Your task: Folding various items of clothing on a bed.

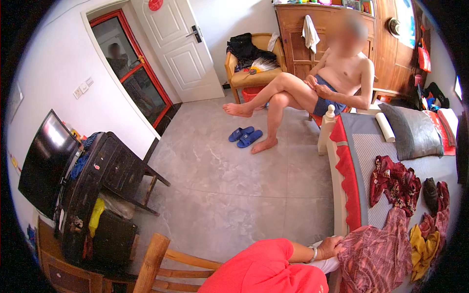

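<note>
My left hand, with a light bracelet at the wrist, reaches past my red sleeve to the near edge of the bed. Its fingers close on the edge of a pink and dark patterned garment, which drapes over the bedside. Pale cloth shows under the forearm. Beyond the garment lie a mustard-yellow cloth and a crumpled maroon floral garment. A dark bundled cloth sits farther right. My right hand is out of view.
Another person sits cross-legged past the bed corner, hands together at the lap. Blue slippers lie on the grey tiled floor. A bamboo chair stands at lower left, near a dark desk and television. A white door stands ajar.
</note>
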{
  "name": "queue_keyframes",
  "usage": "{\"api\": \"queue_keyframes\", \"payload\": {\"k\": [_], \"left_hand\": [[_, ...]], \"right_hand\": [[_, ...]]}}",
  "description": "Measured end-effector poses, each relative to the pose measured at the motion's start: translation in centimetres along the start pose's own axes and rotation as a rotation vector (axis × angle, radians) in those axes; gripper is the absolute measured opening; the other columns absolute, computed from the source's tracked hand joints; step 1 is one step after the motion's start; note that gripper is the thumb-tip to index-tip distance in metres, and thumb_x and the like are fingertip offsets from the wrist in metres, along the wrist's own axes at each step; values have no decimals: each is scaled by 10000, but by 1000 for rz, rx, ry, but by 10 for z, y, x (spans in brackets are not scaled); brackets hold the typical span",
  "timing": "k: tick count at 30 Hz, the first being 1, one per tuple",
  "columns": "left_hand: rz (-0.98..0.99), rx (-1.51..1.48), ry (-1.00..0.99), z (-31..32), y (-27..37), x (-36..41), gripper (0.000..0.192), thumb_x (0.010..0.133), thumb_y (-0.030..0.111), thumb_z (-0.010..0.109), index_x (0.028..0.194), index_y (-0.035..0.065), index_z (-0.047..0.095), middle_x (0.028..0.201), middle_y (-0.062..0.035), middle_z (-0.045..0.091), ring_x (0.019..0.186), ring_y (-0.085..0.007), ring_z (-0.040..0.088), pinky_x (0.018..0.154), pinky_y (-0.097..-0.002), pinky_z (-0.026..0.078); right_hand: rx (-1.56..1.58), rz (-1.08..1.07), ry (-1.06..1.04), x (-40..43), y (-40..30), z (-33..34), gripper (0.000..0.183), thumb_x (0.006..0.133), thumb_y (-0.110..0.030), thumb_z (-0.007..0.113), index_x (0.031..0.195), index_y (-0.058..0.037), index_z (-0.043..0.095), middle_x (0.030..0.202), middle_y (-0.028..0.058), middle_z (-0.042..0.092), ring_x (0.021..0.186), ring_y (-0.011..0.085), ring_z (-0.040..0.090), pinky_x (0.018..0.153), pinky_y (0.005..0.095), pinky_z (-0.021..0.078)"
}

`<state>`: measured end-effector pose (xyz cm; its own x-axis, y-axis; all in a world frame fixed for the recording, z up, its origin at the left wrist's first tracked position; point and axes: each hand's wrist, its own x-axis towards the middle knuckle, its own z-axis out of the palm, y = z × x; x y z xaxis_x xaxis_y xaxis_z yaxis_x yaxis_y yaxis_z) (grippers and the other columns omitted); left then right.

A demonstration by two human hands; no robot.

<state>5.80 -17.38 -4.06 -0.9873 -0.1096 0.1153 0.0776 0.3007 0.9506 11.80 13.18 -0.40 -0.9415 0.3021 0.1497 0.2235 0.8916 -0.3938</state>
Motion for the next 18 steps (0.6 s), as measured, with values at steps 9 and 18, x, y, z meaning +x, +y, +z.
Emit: {"api": "queue_keyframes", "payload": {"k": [9, 18], "left_hand": [[21, -27, 32, 7, -5, 0, 215, 789, 168, 526, 951, 33, 565, 851, -242, 591, 813, -402, 577, 685, -444, 469], [-22, -30, -25, -4, 0, 1, 216, 790, 186, 542, 948, 41, 576, 790, -214, 606, 735, -386, 599, 640, -439, 480]], "right_hand": [[-27, 1, 37, -5, 29, 2, 307, 850, -180, 483, 1059, 32, 555, 1065, 255, 581, 961, 402, 554, 824, 418, 432], [-42, -14, -20, 13, 76, 23, 249, 838, -163, 490, 988, 23, 563, 931, 257, 594, 855, 408, 558, 745, 449, 428]]}}
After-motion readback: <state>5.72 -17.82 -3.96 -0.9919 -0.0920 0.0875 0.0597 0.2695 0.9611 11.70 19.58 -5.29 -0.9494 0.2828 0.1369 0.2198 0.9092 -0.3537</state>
